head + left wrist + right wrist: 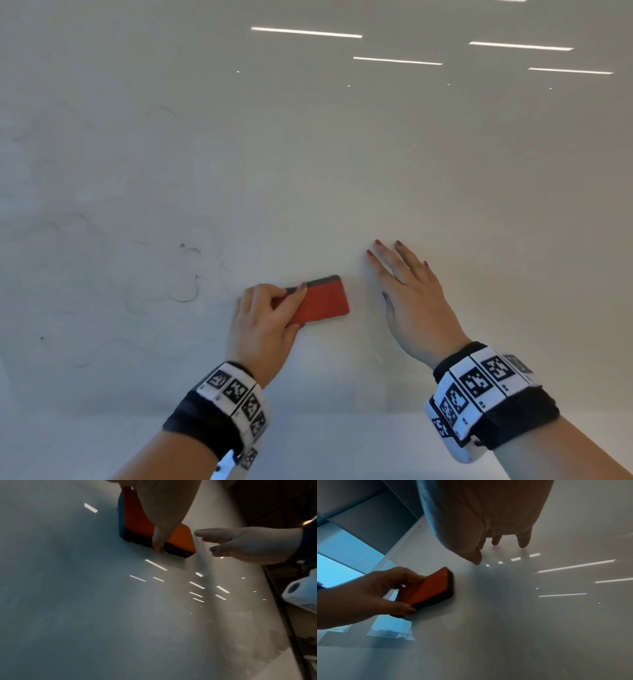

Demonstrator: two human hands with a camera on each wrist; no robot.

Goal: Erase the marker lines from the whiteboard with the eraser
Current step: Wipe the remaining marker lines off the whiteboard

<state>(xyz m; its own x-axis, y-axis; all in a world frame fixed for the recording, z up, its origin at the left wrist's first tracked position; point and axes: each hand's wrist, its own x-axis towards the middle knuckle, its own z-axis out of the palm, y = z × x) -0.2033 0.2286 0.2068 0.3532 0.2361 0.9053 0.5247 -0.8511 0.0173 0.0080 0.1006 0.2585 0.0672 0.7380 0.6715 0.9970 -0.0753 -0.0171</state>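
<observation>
Left hand (263, 325) gripping red eraser (322, 301) on whiteboard (342, 171); right hand (411, 294) flat, holding nothing. Probably mostly wiped; faint marker lines (185, 274) left of the grip.

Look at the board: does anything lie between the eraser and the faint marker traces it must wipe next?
Nothing visible does. The left hand grips the eraser against the whiteboard; the faint traces lie left of it, across bare board. The right hand rests flat on the opposite side.

No text can be read. The wristbands (486, 387) carry only black-and-white square code patterns; the tiny marks under them are too small to read.
</observation>
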